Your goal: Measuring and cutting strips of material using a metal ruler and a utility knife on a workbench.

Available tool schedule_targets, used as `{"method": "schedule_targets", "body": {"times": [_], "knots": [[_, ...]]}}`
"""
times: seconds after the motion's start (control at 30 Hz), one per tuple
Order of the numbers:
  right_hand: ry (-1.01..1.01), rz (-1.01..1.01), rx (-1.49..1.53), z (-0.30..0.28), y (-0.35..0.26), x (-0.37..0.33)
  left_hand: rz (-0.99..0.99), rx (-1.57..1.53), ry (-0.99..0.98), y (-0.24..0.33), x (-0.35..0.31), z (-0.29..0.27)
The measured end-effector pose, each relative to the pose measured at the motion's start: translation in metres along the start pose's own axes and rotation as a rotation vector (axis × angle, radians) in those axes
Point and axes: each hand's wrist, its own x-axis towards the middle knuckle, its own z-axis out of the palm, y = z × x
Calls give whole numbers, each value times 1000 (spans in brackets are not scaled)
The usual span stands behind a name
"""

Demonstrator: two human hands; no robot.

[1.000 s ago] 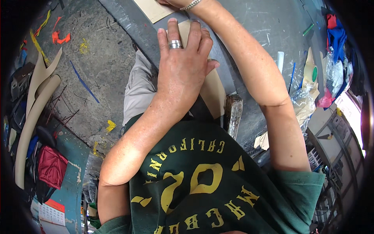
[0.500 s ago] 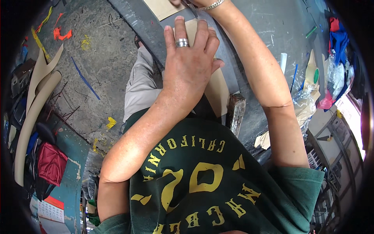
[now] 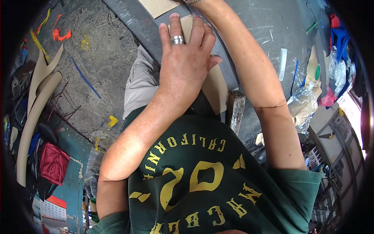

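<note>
My left hand [image 3: 186, 54] lies flat, fingers spread, on a narrow tan sheet [image 3: 216, 87] that looks like board or stiff paper. The sheet runs from under my palm down toward my lap. A silver ring circles one finger. My right forearm [image 3: 241, 54] stretches to the top edge, where a bracelet [image 3: 191, 1] shows at the wrist. The right hand itself is cut off by the frame, so its fingers and anything in them are hidden. Another tan sheet [image 3: 157, 7] with straight edges rests just beyond my left fingertips on the dark grey work surface [image 3: 126, 13].
On the right of the grey table are a pale bar [image 3: 282, 64], a blue strip [image 3: 295, 77], a tape roll [image 3: 313, 72] and crumpled clear plastic [image 3: 302, 105]. A worn wooden block [image 3: 236, 107] stands by my lap. Rolled tan sheets [image 3: 33, 126] lean at the left.
The view has shifted slightly. My right hand has gone past the top edge; its fingers and a thin dark tool tip showed there before. My left hand stays flat on the sheet.
</note>
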Motion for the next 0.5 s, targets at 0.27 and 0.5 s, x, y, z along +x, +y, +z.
{"method": "schedule_targets", "body": {"times": [0.27,0.5], "knots": [[9,37,-13,0,-4,9,6,-4,10,1,2,0],[190,533,-172,19,-34,8,-10,64,-18,-1,1,1]]}}
